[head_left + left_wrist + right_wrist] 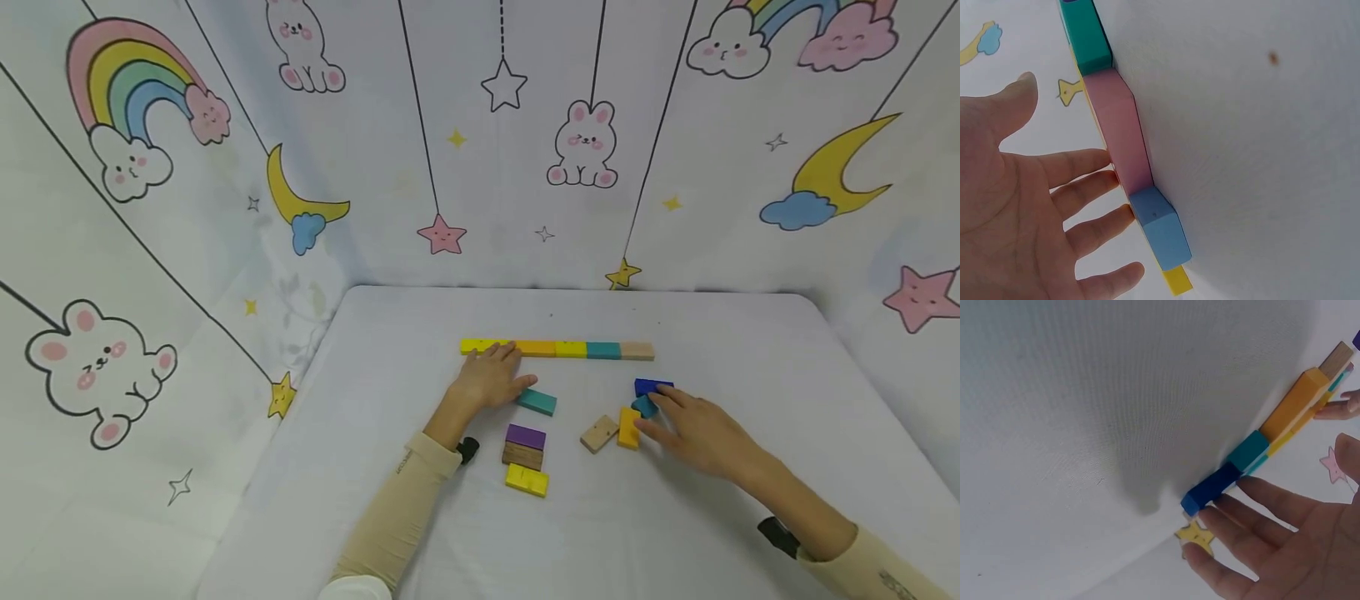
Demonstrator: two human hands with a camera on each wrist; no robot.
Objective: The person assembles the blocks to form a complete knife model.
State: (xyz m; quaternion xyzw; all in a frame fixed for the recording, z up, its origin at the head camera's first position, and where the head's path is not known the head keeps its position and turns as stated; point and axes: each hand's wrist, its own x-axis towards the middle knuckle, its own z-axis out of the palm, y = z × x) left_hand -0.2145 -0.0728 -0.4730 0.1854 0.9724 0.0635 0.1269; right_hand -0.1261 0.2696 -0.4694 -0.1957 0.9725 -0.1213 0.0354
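Observation:
My left hand (491, 375) reaches over the table, fingers spread. In the left wrist view its fingertips are right at a pink block (1119, 131) and a light blue block (1161, 228), both hidden under the hand in the head view. A teal block (537, 402) lies by its thumb. My right hand (701, 433) stretches its fingers to a dark blue block (652, 387), fingertips at its side. A smaller teal block (644, 406), an orange block (628, 428) and a pale wooden block (599, 434) continue in a bent line from it.
Behind the left hand runs a straight row of blocks, with yellow (571, 349), teal (603, 350) and wooden (637, 351) pieces. Nearer me lie a purple block (526, 437), a brown block (522, 455) and a yellow block (527, 480). A patterned cloth (480, 183) surrounds the white table (720, 333).

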